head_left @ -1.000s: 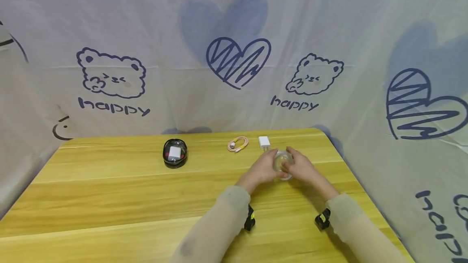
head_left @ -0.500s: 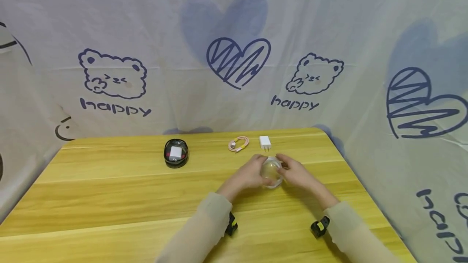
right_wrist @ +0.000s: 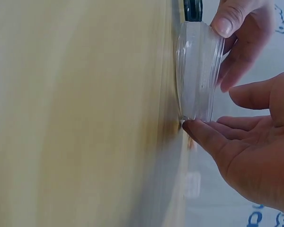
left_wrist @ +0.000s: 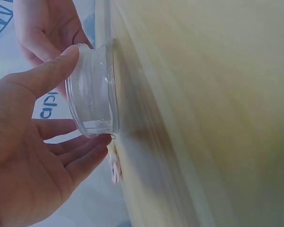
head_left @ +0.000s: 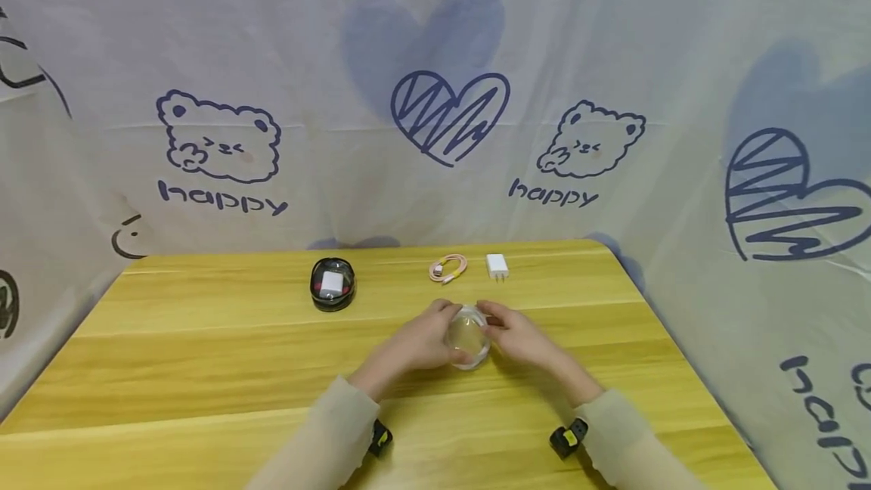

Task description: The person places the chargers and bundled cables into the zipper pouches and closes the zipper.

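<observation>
A round, clear plastic case (head_left: 466,335) with a whitish band round its side is between my two hands, just over or on the table; contact cannot be told. My left hand (head_left: 425,337) grips it, with the thumb on the upper rim and the fingers along the lower edge, as the left wrist view shows on the case (left_wrist: 92,92). On the other side, my right hand (head_left: 522,335) touches the edge with its fingertips. In the right wrist view its thumb (right_wrist: 253,95) stands apart from the case (right_wrist: 199,71).
Toward the table's back edge lie a coiled pink cable (head_left: 433,275) with a yellow tie and a white charger plug (head_left: 497,266) with two prongs. Farther left sits a round black case (head_left: 333,306) with a white block in it. A printed cloth (head_left: 340,172) hangs behind the wooden table (head_left: 204,369).
Both hands and the clear case have moved left and toward me across the table. The right thumb and fingers have shifted from over the case to its right edge.
</observation>
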The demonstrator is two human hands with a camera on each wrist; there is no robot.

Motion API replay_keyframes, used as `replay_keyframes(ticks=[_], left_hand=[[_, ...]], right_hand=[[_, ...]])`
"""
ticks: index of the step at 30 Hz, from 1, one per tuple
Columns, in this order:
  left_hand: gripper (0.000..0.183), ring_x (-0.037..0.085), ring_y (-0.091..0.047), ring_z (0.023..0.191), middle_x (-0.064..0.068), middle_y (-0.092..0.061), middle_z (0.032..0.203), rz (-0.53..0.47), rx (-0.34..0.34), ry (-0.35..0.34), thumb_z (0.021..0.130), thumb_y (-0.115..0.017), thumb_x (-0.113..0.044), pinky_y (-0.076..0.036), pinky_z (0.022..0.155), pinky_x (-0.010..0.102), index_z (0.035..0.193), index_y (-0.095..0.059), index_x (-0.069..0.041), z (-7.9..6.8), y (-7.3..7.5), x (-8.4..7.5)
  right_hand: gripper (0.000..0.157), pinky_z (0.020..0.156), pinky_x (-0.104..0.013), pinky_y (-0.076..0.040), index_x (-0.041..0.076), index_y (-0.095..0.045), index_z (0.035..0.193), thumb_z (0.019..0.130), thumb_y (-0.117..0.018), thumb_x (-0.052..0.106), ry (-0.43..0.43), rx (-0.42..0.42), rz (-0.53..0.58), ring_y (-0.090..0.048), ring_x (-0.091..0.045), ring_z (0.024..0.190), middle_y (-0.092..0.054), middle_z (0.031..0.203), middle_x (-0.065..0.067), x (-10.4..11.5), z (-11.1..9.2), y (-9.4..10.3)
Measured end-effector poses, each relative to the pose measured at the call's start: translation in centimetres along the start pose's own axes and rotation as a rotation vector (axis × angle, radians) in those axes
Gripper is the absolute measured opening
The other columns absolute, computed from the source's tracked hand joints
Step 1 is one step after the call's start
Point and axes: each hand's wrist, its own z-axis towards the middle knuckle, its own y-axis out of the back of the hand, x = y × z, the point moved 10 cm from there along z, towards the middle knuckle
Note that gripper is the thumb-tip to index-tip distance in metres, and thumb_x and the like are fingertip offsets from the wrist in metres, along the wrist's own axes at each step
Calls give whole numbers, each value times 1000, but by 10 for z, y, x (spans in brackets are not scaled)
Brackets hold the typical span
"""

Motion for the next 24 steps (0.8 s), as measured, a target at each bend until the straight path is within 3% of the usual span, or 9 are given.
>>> replay_keyframes(ticks=[11, 24], left_hand=[[100, 40, -56, 131, 28, -43, 154, 24, -38, 46, 83, -87, -36, -50, 108, 53, 157, -35, 7, -39, 17, 28], [100, 43, -53, 131, 23, -49, 151, 88, -50, 104, 74, -92, -43, -52, 103, 58, 151, -48, 3, -68, 37, 49]], right_hand=[[47, 109, -51, -50, -13, -41, 151, 106, -47, -1, 65, 68, 31, -57, -42, 133, -48, 152, -30, 32, 12, -38], [44, 115, -53, -43, -10, -45, 151, 108, -47, 4, 114, 141, 58, -51, -38, 139, -51, 152, -25, 60, 29, -73]])
